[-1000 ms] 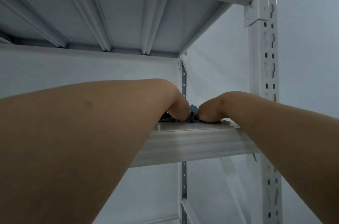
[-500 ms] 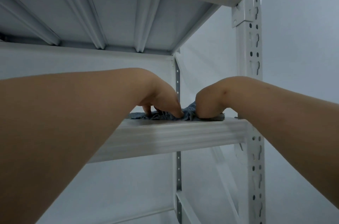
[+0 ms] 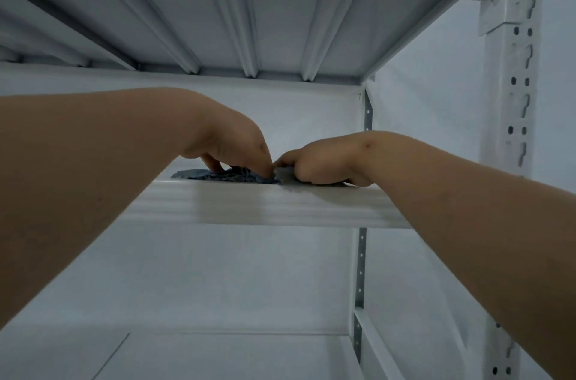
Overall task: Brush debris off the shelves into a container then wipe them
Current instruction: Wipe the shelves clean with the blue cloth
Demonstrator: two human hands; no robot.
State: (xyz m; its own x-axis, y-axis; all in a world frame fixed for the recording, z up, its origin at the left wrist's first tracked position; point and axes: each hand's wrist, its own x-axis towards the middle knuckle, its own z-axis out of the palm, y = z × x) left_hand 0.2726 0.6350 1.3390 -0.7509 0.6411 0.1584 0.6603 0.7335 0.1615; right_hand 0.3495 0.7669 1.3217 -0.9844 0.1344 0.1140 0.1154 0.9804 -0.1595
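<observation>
A blue-grey cloth (image 3: 224, 175) lies crumpled on a white metal shelf (image 3: 265, 206) at about eye level. My left hand (image 3: 230, 146) reaches over the shelf's front lip and pinches the cloth with its fingertips. My right hand (image 3: 321, 164) meets it from the right, its fingers curled round the cloth's right end. Both forearms stretch up from the lower corners. The shelf's top surface is hidden behind its front lip, so any debris there is out of sight. No container or brush is in view.
The ribbed underside of the shelf above (image 3: 249, 21) hangs close over my hands. A white perforated upright (image 3: 514, 99) stands at the right front, a grey slotted post (image 3: 367, 118) at the back. A lower shelf (image 3: 218, 354) shows below, with a pale wall behind.
My view has dropped and shifted, so the shelf's edge sits higher in frame. Both hands have slid left along the shelf, and more of the cloth shows spread out to the left.
</observation>
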